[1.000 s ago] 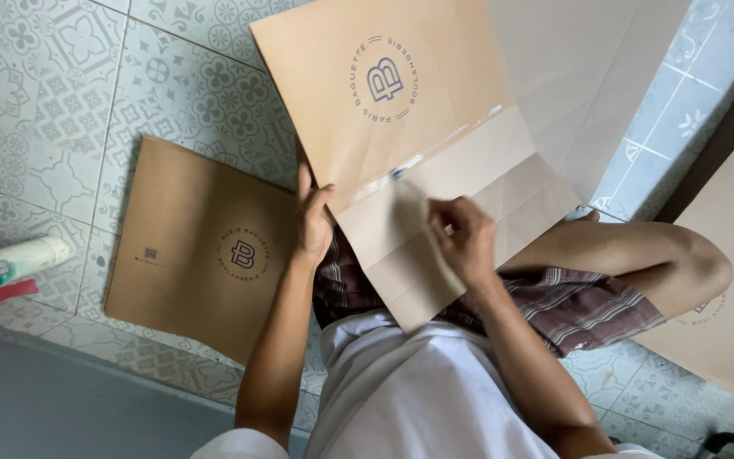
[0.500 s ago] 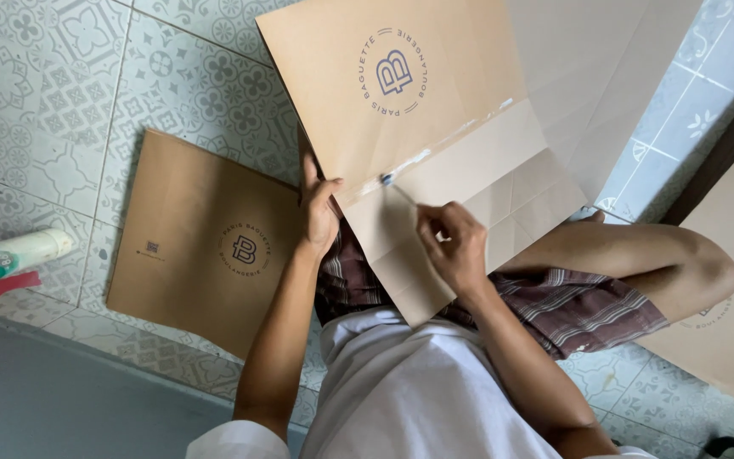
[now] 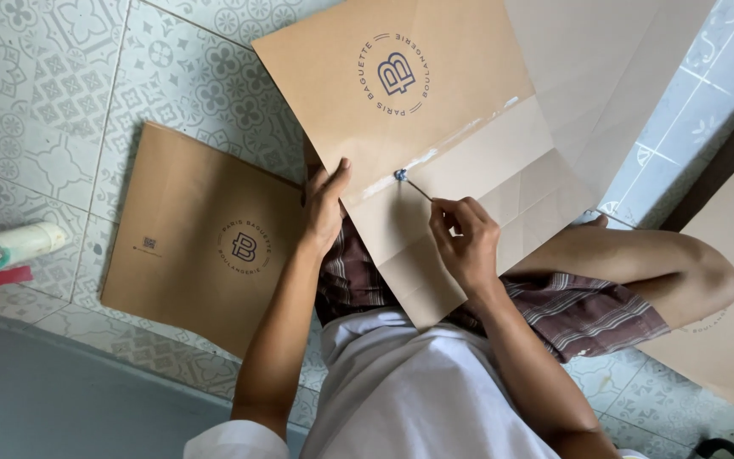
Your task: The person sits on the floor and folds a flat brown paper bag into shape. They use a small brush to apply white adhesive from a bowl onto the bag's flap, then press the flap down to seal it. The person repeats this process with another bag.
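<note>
A large brown paper sheet (image 3: pixel 460 102) with a round printed emblem lies over my lap and the tiled floor. A wet shiny glue line (image 3: pixel 435 155) runs along its fold. My left hand (image 3: pixel 324 208) presses flat on the sheet's left edge beside the fold. My right hand (image 3: pixel 466 242) pinches a thin stick (image 3: pixel 418 189) whose blue-tipped end (image 3: pixel 400 175) touches the glue line.
A finished flat brown paper bag (image 3: pixel 201 238) lies on the patterned tiles to the left. A white tube and a red item (image 3: pixel 2 255) lie at the far left edge. More brown paper (image 3: pixel 724 314) sits at right, past my bent knee (image 3: pixel 707 272).
My right hand has drawn the stick's tip leftward along the fold towards my left hand, leaving a wet line. The left hand has stayed on the edge.
</note>
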